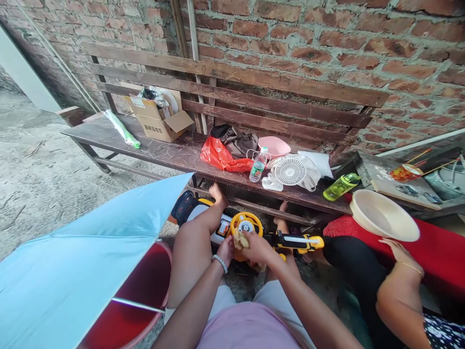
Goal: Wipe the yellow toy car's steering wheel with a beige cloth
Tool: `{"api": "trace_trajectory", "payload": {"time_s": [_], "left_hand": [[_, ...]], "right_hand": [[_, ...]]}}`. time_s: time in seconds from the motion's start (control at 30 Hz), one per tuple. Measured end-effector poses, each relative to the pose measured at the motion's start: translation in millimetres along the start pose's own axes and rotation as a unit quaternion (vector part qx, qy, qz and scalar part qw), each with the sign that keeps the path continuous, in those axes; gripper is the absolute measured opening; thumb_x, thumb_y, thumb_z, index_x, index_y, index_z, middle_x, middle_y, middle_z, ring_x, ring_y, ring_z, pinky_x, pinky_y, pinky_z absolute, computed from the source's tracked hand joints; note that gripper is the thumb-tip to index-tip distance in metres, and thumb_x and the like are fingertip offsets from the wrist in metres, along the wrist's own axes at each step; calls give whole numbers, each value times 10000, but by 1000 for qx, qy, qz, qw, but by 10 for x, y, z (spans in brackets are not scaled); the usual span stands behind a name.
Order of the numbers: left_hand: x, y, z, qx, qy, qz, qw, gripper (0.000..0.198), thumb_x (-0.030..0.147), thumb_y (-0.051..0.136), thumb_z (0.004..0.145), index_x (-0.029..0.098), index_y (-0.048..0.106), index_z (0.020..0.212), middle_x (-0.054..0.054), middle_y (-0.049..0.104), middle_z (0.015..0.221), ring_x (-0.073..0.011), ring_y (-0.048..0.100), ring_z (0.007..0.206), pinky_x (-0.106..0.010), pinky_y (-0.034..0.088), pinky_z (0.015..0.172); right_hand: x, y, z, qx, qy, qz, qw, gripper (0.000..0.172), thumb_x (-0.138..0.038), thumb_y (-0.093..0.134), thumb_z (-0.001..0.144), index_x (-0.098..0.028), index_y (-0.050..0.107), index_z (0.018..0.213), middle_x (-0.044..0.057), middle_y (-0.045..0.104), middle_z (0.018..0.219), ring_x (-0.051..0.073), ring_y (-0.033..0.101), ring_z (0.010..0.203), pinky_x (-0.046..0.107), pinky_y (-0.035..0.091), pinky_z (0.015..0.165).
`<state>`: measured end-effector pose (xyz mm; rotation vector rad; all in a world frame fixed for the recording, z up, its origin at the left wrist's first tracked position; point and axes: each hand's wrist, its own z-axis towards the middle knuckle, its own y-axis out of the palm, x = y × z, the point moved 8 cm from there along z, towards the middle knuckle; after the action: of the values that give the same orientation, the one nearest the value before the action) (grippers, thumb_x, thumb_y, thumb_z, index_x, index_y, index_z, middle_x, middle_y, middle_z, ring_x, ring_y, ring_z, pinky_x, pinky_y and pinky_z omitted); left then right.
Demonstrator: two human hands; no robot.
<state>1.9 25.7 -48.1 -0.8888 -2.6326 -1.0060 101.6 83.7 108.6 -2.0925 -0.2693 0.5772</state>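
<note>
My left hand and my right hand meet in front of my knees, both closed around a small pale lump I cannot name. Just beyond them lies a yellow and black toy ride-on car with a yellow steering wheel, between my bare legs. A bead bracelet sits on my left wrist.
A light blue umbrella covers the lower left over a red bucket. Another person at the right holds a cream bowl near a red cloth. The wooden bench carries a cardboard box, red bag, water bottle, white fan and green bottle.
</note>
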Motion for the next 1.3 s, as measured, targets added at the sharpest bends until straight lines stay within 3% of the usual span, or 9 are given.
{"api": "trace_trajectory", "payload": {"time_s": [0.1,0.17,0.3,0.47,0.67,0.8,1.07,1.17,1.3], "left_hand": [[50,-8,-43,19,15,3,1000,332,405,434,1102,248,651,1299,-101,792,1083,-215,715,844,-337,554,785],[72,8,-69,24,20,5,1000,355,421,393,1121,236,654,1275,-98,790,1077,-198,706,812,-314,542,748],[67,27,-80,27,11,4,1000,411,453,335,1135,216,641,1275,-85,783,1054,-192,733,854,-295,547,747],[44,32,-70,26,-1,-6,1000,449,474,314,1134,216,635,1311,-82,783,1000,-250,752,963,-390,572,888],[60,86,-110,9,0,-5,1000,472,459,293,1137,189,645,1301,-97,805,1031,-231,753,871,-348,565,821],[59,96,-126,8,1,-3,1000,464,460,303,1138,186,630,1320,-100,807,1048,-191,727,768,-296,543,742],[73,78,-143,-1,7,-16,1000,415,448,340,1139,194,631,1292,-85,795,1018,-167,720,750,-266,539,713],[59,82,-123,1,7,-36,999,431,457,342,1135,194,630,1318,-90,792,1021,-184,731,782,-282,558,719],[39,108,-106,0,14,-61,998,400,393,339,1122,247,622,1364,-101,785,1144,-225,764,936,-352,596,828]], "right_hand": [[93,-499,260,119,23,-24,992,621,-272,632,943,-283,570,1561,111,470,1685,296,611,1321,379,490,1055],[104,-572,445,123,43,-58,990,593,-252,616,966,-295,581,1556,88,397,1748,302,564,1367,388,483,1069],[-178,-258,643,76,-7,-146,986,467,-214,560,1005,-175,675,1456,181,550,1609,336,573,1318,460,466,1099],[-460,108,471,61,-56,-177,981,448,-169,399,1054,-93,740,1333,236,659,1423,373,575,1271,507,489,1035],[-190,369,22,51,-65,-123,989,551,-186,491,1004,-179,611,1541,189,551,1621,364,547,1323,508,449,1135],[101,526,-233,37,-51,-115,991,615,-182,484,995,-272,554,1599,119,506,1685,357,495,1413,470,495,1083],[287,361,-496,29,1,-142,989,486,-86,469,962,-219,746,1339,162,620,1537,336,601,1259,427,513,1000],[65,186,-437,91,-27,-132,987,436,-157,473,1029,-221,718,1383,182,582,1572,339,576,1301,425,500,1001],[-419,100,-118,149,-174,-148,962,428,-259,516,1076,-263,651,1481,138,485,1684,341,487,1410,479,458,1071]]}}
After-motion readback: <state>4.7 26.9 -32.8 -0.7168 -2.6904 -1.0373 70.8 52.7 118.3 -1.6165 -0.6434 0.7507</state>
